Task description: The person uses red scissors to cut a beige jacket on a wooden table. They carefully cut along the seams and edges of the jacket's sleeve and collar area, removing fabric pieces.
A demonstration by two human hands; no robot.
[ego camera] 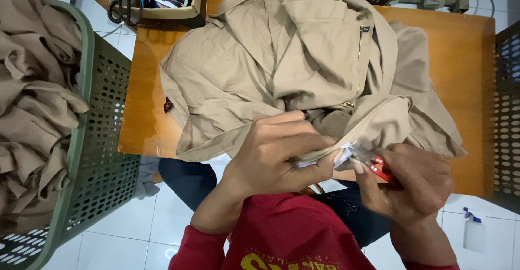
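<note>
A beige jacket with a zipper lies spread over a small wooden table. My left hand pinches a fold of the jacket's edge near the table's front, with a bit of white lining or label showing at the fingertips. My right hand holds a small red-handled thread snipper, its metal tip touching the fabric right beside the left fingers. My red sleeves and dark trousers show below.
A green perforated basket full of beige garments stands at the left. A cardboard box holding black scissors sits at the back left. A dark basket is at the right, a white spray bottle on the tiled floor.
</note>
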